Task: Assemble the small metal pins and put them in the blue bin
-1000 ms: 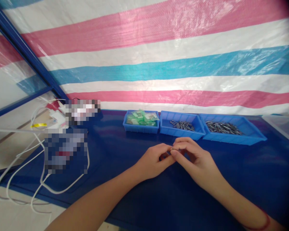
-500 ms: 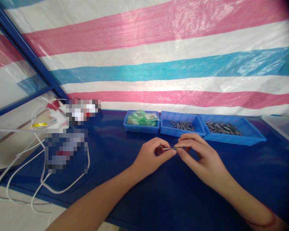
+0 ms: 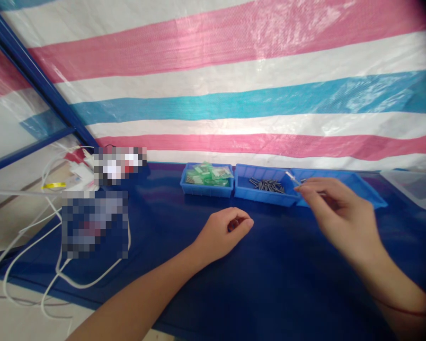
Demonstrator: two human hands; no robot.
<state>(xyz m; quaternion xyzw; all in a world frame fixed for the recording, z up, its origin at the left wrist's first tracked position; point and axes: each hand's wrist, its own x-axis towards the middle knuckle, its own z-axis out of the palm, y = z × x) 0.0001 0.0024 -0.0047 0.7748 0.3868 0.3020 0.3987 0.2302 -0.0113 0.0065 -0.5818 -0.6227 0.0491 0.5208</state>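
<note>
Resting on the blue table, my left hand point(image 3: 225, 234) is curled, thumb and index tips together; nothing shows between them. My right hand point(image 3: 341, 213) is raised over the front of the right blue bin point(image 3: 371, 194), its thumb and fingers pinching a thin shiny metal pin point(image 3: 291, 178) that points up and left. The exact kind of pin is too small to tell. The middle blue bin point(image 3: 246, 190), just left of that hand, holds a heap of small metal pins point(image 3: 268, 185). My right hand hides most of the right bin's contents.
Green-and-clear small packets point(image 3: 211, 174) fill the left blue bin point(image 3: 208, 191). A clear plastic container point(image 3: 412, 189) stands at the far right. White cables point(image 3: 80, 284) loop over the left table edge near blurred items. A striped plastic sheet point(image 3: 213, 109) hangs behind.
My right hand has moved away from the left, to the right and up towards the right bin, carrying the metal pin. My left hand stays in nearly the same place.
</note>
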